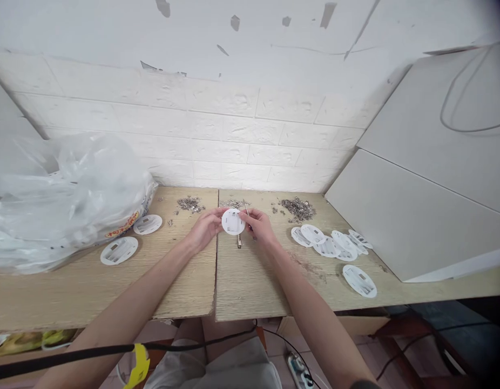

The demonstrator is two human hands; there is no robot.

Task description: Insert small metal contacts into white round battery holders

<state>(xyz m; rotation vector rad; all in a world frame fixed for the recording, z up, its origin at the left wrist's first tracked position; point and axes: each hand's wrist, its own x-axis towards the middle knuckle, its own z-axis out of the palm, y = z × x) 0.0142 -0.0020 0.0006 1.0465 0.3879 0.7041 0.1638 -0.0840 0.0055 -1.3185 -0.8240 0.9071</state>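
Between my two hands is a round white plastic disc point(233, 222), held up above the wooden table. My left hand point(207, 228) grips its left edge with the fingers closed. At its right edge, my right hand point(258, 224) is closed on the disc and also on a thin metal tool point(246, 208) whose shaft points up. Just below the disc, a small metal strip point(239, 241) lies on the tabletop; its upper end is hidden. Small metal parts point(232, 203) are scattered behind the disc, partly covered by my hands.
A heap of metal parts point(298, 209) lies right, a smaller pile point(190, 204) left. Several white discs point(326, 247) overlap at the right, near a large grey box point(428, 216). Two discs point(119, 250) lie beside a plastic bag point(67, 205). A black cable crosses below the table edge.
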